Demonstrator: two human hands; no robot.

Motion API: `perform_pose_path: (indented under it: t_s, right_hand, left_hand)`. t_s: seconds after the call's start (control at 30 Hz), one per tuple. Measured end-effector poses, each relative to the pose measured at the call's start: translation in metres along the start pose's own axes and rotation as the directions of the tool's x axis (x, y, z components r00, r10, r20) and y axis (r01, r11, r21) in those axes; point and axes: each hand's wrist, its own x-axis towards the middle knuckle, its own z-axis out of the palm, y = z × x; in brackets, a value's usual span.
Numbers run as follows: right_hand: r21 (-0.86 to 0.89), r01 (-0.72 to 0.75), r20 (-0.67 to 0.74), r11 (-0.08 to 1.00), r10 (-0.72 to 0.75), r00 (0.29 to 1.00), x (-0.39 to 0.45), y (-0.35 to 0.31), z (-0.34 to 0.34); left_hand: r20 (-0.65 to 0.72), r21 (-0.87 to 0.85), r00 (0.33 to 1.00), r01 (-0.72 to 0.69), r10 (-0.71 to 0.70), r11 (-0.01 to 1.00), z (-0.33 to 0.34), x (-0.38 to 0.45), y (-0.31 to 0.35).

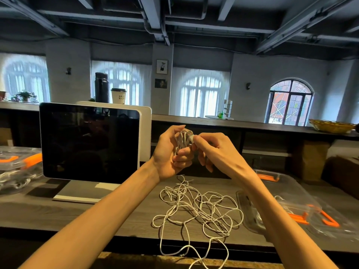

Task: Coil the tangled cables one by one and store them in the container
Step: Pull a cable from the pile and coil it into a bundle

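Clear container [287,193] with orange latches, right on table [77,208]: we see faint white cable inside. Left hand [169,152] fingers [181,152] curl round coiled white cable [181,139]; right hand [211,148] pinches its end just beside them. Tangled cables [196,206] lie below both hands.

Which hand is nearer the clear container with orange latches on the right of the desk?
Right. The right hand pinches the coiled cable above and left of the container; the left hand, gripping the coil, is farther left.
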Motion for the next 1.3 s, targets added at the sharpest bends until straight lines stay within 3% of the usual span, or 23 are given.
perform_pose_path:
  t_s: [0.17,0.37,0.53,0.77,0.93,1.07,1.2,1.23,1.3]
  right_hand:
    - [-0.147,0.041,-0.008,0.988,-0.043,0.999,0.003,-0.008,-0.002]
    - [-0.418,0.071,0.129,0.905,-0.018,0.992,0.013,-0.018,-0.008]
    - [-0.311,-0.005,0.081,0.950,0.032,0.996,0.013,-0.022,-0.007]
    - [-0.417,0.034,0.034,0.908,-0.022,0.999,0.018,-0.008,0.003]
    - [-0.305,0.044,-0.154,0.951,-0.095,0.983,0.011,-0.004,0.012]
    - [-0.181,0.052,-0.067,0.982,-0.065,0.996,0.008,-0.004,0.009]
    - [-0.182,0.089,-0.253,0.979,-0.134,0.958,0.007,0.001,0.016]
    - [-0.146,0.089,-0.279,0.985,-0.127,0.952,0.007,0.003,0.015]
    - [0.092,0.065,-0.227,0.994,-0.043,0.973,0.007,0.003,0.008]
  left_hand:
    - [0.000,-0.019,0.999,-0.042,0.042,0.999,-0.003,-0.002,-0.001]
    - [0.010,0.224,0.999,-0.033,0.031,0.974,-0.010,-0.004,0.002]
    - [-0.024,0.179,0.995,-0.089,0.095,0.980,-0.009,-0.002,0.002]
    - [-0.065,0.375,0.996,-0.032,0.060,0.926,-0.008,-0.001,0.001]
    - [-0.104,0.406,0.986,-0.078,0.131,0.911,-0.007,0.000,-0.002]
    - [-0.077,0.350,0.994,-0.040,0.071,0.936,-0.005,-0.003,-0.004]
    - [-0.046,0.291,0.999,-0.014,0.029,0.957,-0.005,-0.001,-0.005]
    - [-0.034,0.291,0.999,-0.007,0.017,0.957,-0.006,0.000,-0.005]
    - [-0.022,0.302,0.999,-0.016,0.024,0.953,-0.009,-0.001,-0.005]
